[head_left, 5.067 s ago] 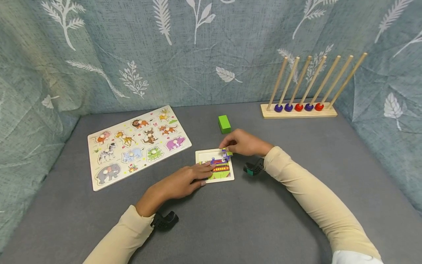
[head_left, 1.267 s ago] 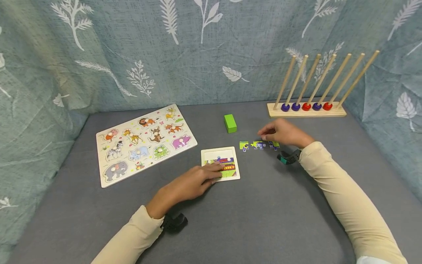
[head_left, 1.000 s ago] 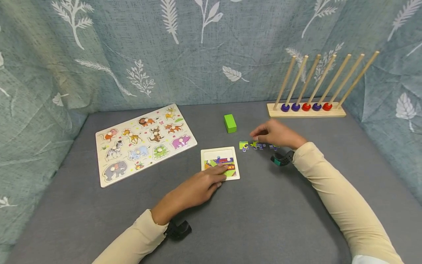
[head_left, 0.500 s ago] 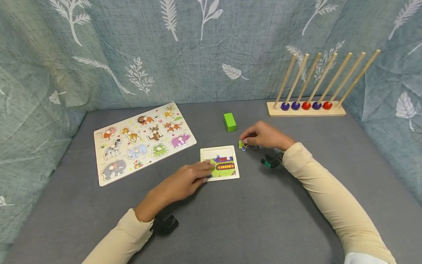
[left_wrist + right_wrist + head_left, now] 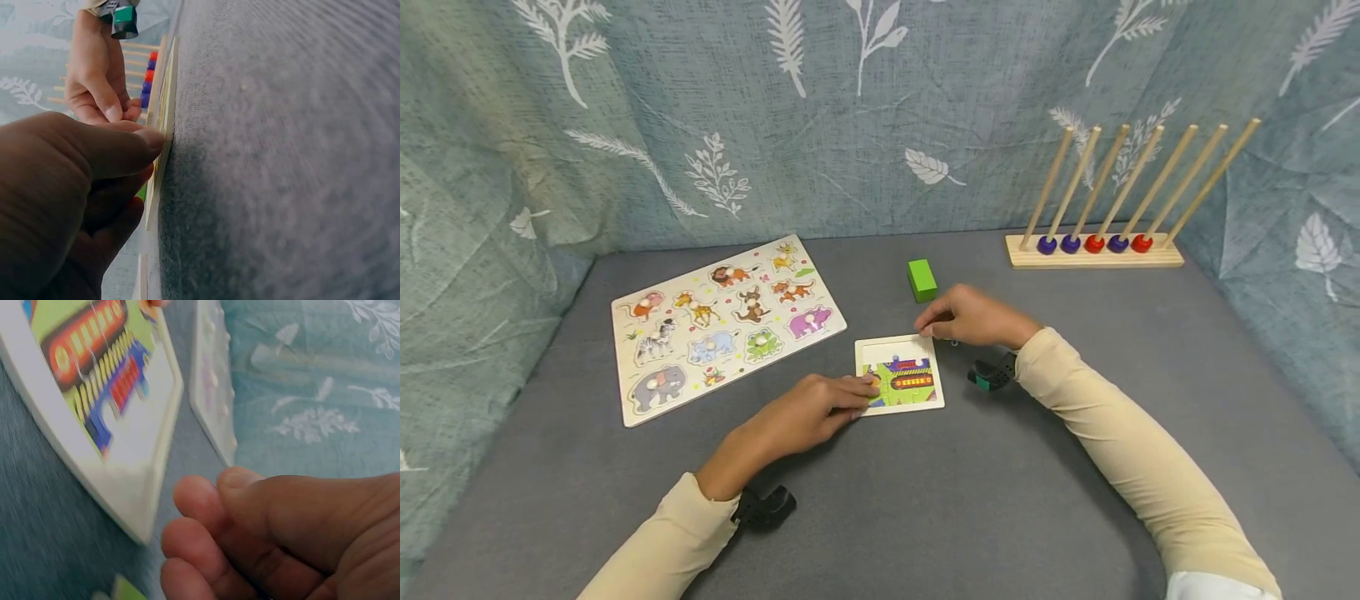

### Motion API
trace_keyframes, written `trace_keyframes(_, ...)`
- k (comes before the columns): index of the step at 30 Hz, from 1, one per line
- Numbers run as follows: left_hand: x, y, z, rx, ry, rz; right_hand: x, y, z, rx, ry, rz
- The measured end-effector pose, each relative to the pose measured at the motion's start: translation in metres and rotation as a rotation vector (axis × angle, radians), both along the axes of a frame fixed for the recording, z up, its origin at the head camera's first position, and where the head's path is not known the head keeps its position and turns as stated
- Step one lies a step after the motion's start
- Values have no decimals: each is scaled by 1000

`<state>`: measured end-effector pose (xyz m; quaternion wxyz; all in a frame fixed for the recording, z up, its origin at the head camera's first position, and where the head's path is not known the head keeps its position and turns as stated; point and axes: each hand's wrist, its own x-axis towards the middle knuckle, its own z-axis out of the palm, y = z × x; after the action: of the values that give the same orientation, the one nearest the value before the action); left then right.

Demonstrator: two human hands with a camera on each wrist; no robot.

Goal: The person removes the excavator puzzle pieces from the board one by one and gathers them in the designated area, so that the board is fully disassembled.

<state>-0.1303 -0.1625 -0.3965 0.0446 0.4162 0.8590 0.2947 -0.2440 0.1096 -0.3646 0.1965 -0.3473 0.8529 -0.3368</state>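
Observation:
A square jigsaw tray (image 5: 937, 392) lies flat, its lower part filled with pieces of a colourful vehicle picture, its upper strip bare. My left hand (image 5: 820, 410) rests on the tray's left part with fairly straight fingers. In the left wrist view, the thumb (image 5: 140, 145) touches the tray edge (image 5: 164, 150). My right hand (image 5: 973, 317) is by the tray's top right corner. In the right wrist view, its thumb (image 5: 250, 487) meets the curled forefinger, with nothing visible between them. A loose green puzzle piece (image 5: 129, 590) shows below. The other loose pieces are mostly hidden behind this hand.
An animal peg puzzle board (image 5: 707, 396) lies at the left. A green block (image 5: 922, 281) stands behind the tray. At the back right is a wooden peg stand (image 5: 1093, 259) with red and blue beads. A patterned cloth (image 5: 850, 167) hangs behind the table.
My right hand has moved left along the row of loose puzzle pieces to the tray's corner. My left hand has slid left on the tray, uncovering more of the picture.

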Motion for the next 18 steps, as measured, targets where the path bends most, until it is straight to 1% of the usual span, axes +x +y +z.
trace_keyframes(6,0,1,-1,18,27,18,5,-13,-6,-28,23,22)
trace_keyframes(11,0,1,-4,29,46,27,9,-20,-11,-64,10,51)
trace_keyframes(13,0,1,-4,33,60,28,10,-22,-13,-69,-1,52)
trace_keyframes(18,-1,2,-4,35,64,28,11,-27,-17,-70,5,53)
